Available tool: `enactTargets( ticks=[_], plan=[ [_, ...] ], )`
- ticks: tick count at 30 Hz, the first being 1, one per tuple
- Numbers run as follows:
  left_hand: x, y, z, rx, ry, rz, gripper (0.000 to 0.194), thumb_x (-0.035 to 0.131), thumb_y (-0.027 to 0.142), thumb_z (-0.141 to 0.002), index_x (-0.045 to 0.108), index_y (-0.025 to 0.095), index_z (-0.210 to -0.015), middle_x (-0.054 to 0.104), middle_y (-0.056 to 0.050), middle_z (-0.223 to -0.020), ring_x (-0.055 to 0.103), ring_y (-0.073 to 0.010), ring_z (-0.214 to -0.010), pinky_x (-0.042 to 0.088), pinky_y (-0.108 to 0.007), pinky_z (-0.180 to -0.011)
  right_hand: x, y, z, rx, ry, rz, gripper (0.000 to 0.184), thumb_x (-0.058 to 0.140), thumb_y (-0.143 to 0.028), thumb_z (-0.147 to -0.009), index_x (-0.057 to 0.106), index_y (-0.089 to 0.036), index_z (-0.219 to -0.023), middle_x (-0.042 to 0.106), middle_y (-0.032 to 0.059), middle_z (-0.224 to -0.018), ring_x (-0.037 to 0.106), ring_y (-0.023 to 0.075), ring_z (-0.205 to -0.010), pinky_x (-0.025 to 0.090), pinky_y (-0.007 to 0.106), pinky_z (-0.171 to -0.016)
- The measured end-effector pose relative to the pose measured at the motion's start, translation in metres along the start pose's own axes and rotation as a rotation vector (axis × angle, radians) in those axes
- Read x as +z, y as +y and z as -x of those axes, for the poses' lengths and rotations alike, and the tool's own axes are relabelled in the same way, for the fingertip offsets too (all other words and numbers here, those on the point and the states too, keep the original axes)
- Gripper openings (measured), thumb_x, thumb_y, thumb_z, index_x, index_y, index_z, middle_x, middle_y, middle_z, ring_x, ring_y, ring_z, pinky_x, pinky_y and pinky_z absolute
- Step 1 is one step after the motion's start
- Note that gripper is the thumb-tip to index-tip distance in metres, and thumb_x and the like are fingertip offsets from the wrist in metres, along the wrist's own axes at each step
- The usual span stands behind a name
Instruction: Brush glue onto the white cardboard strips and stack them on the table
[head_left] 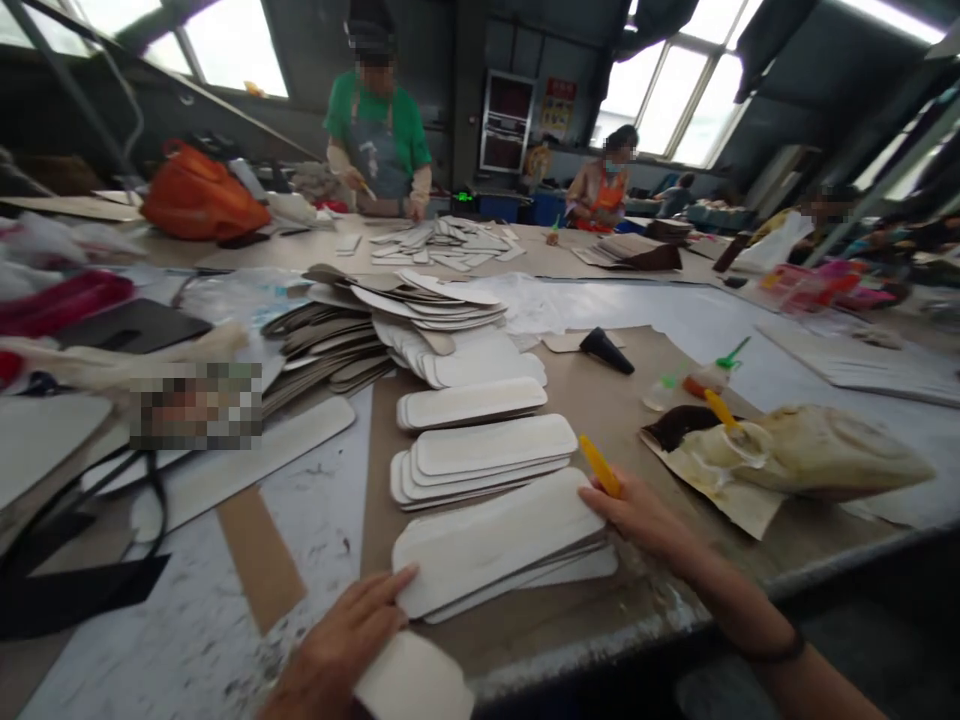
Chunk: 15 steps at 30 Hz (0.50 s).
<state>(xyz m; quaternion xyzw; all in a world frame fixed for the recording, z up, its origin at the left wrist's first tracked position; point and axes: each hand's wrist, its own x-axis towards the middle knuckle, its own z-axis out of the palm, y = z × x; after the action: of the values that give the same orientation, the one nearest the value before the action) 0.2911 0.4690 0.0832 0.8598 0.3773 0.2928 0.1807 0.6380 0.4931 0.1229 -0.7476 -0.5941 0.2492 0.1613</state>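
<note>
My right hand (pixel 637 515) is closed around a flat yellow glue spreader (pixel 598 465), and its fingertips touch the right end of a stack of long white rounded panels (pixel 495 540). At the left end of that stack rests the extended index finger of my left hand (pixel 345 640). A smaller white piece (pixel 416 680) pokes out from under my left hand near the table's front edge and appears held there; its grip is partly hidden. Beyond lie a second stack of white panels (pixel 495 445) and a narrower one (pixel 472 402).
Right of me, a glue container (pixel 825 450) holds another yellow stick (pixel 720 408) on brown sheeting. A black cone-shaped item (pixel 607 350) and small bottles (pixel 709 375) lie behind. Piled panels (pixel 337 340) stand at back left. Across the table, a person in green (pixel 379 130) works.
</note>
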Motion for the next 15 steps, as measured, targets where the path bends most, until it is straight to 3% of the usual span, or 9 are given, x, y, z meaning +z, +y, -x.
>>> enactTargets(
  ticks=[3,5,7,11,15],
  plan=[
    [-0.009,0.007,-0.005,-0.426,0.117,0.335,0.018,0.055,0.033,-0.079,0.068,0.024,-0.088,0.066,-0.004,-0.112,0.061,-0.0198,-0.101,0.048,-0.023,-0.087,-0.004,-0.002,0.004,0.059,-0.067,-0.350,0.031,0.050,-0.048,-0.076,0.041,-0.021,-0.064,0.040,-0.0052,-0.054,0.040,0.0109,-0.047,0.032,0.023,-0.044],
    [-0.013,0.010,-0.010,-0.807,0.210,0.565,0.033,0.062,0.046,-0.073,0.070,0.020,-0.091,0.071,-0.006,-0.093,0.066,-0.0214,-0.086,0.053,-0.025,-0.076,-0.006,-0.006,0.009,0.072,-0.071,-0.476,0.035,0.053,-0.053,-0.074,0.043,-0.020,-0.064,0.038,-0.0058,-0.053,0.037,0.0095,-0.047,0.030,0.022,-0.042],
    [-0.015,0.013,-0.018,-1.077,0.307,0.773,0.044,0.068,0.052,-0.066,0.069,0.014,-0.087,0.071,-0.007,-0.072,0.064,-0.0183,-0.065,0.053,-0.022,-0.059,-0.008,-0.010,0.015,0.082,-0.058,-0.535,0.038,0.056,-0.056,-0.071,0.045,-0.020,-0.066,0.039,-0.0057,-0.055,0.037,0.0093,-0.048,0.030,0.022,-0.043],
    [-0.017,0.018,-0.031,-1.144,0.407,0.999,0.050,0.081,0.044,-0.053,0.064,0.010,-0.086,0.061,0.000,-0.056,0.051,-0.0085,-0.047,0.042,-0.016,-0.044,-0.007,-0.016,0.023,0.110,-0.071,-0.584,0.039,0.057,-0.057,-0.071,0.045,-0.020,-0.072,0.039,-0.0063,-0.055,0.038,0.0095,-0.048,0.031,0.022,-0.044],
    [-0.021,0.021,-0.032,-1.199,0.281,1.018,0.043,0.080,0.047,-0.053,0.060,0.013,-0.072,0.048,0.006,-0.045,0.042,-0.0082,-0.042,0.035,-0.017,-0.038,-0.005,-0.019,0.027,0.091,-0.061,-0.626,0.039,0.058,-0.057,-0.072,0.046,-0.020,-0.075,0.040,-0.0067,-0.056,0.038,0.0093,-0.049,0.030,0.021,-0.045]
  ],
)
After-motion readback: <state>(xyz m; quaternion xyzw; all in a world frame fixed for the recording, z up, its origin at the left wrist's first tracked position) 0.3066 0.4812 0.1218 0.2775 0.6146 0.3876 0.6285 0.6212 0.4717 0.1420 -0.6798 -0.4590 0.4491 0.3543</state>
